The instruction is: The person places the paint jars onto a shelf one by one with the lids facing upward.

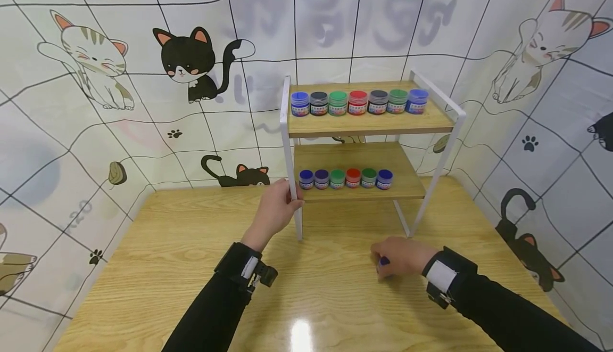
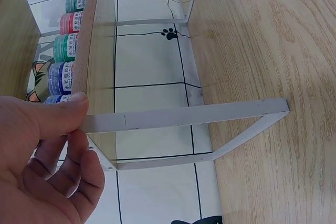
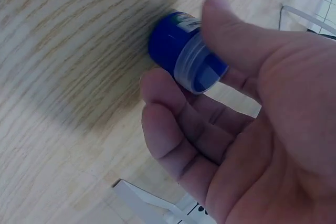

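My left hand [image 1: 278,205] grips the front left leg of a two-tier shelf [image 1: 371,133] with white metal legs and wooden boards. In the left wrist view, the thumb [image 2: 63,115] lies at the lower board's corner, with the fingers curled around the white leg [image 2: 184,118]. Just above the table, in front of the shelf, my right hand [image 1: 404,259] holds a small blue paint jar [image 3: 170,40] between thumb and fingers. The jar is tilted on its side, its clear end toward the palm; in the head view the hand mostly hides it.
Several paint jars with blue, dark, green and red lids, one a red jar [image 1: 357,103], line the upper board. Another row, including a red-lidded jar [image 1: 353,178], stands along the lower board's front edge. The wooden table [image 1: 191,267] meets cat-patterned wall sheets [image 1: 268,91] behind.
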`<state>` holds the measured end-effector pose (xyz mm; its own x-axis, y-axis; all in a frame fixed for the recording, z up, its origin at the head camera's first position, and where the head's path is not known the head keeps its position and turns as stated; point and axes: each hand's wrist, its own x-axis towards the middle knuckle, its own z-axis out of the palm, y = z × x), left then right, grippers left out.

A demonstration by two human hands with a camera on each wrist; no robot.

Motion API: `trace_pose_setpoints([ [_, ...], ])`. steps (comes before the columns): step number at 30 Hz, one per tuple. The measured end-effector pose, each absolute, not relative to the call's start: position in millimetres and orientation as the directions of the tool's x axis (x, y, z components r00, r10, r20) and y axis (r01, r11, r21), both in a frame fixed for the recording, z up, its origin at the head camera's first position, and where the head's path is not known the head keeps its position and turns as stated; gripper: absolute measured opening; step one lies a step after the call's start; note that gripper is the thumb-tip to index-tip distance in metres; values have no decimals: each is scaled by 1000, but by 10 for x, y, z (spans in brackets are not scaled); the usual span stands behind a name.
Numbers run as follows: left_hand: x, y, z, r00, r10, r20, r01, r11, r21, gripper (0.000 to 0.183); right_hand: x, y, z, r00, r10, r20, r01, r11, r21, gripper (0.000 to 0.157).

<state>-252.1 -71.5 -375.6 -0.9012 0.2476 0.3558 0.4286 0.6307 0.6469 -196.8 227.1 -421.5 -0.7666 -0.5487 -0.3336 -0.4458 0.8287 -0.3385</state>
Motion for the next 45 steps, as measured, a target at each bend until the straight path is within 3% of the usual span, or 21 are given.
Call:
trace_pose_setpoints([
  [11,-2530,-723,-3744,-903,251,348,425,634,646,11,-1992,2264,-4204,-754,-575,-319,-498,816,-294,32],
  [24,-2526,-719,-3734,-902,253,351,429,633,644,11,-2001,2255,-4176,-772,-548,-321,-460,831,-314,23],
  [45,-2517,-721,-3756,-907,244,342,416,638,648,11,-2070,2213,-4084,-758,-575,-307,-507,816,-278,26],
])
